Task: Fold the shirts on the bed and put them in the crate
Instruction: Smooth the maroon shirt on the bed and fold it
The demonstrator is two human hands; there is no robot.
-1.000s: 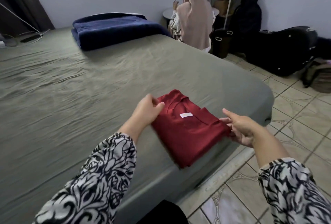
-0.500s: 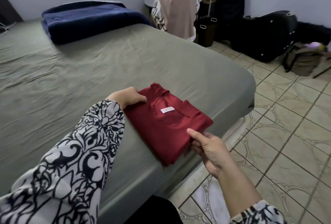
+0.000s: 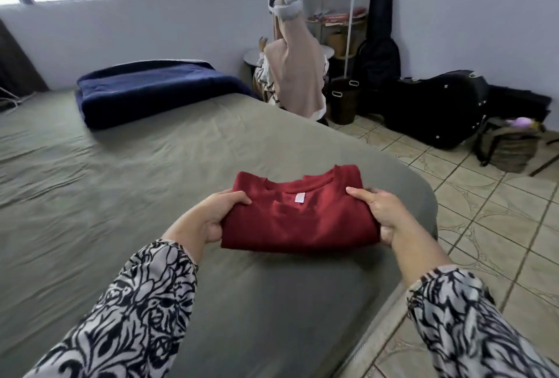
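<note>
Dark red cotton, the shirt point(image 3: 298, 216) is folded into a neat rectangle, collar on the far side and a small white label showing just inside the neckline. It sits over the bed point(image 3: 121, 184) near the bed's right edge, close to the rounded near-right corner. The left hand point(image 3: 211, 216) grips its left edge, thumb on top and fingers tucked beneath; the right hand point(image 3: 379, 211) grips the right edge the same way. Half a second earlier the shirt lay skewed on the sheet with the left hand at its far corner and the right hand at its near edge; now it is squared to the view and held by both sides. A folded navy blanket point(image 3: 151, 92) lies toward the bed's far edge.
</note>
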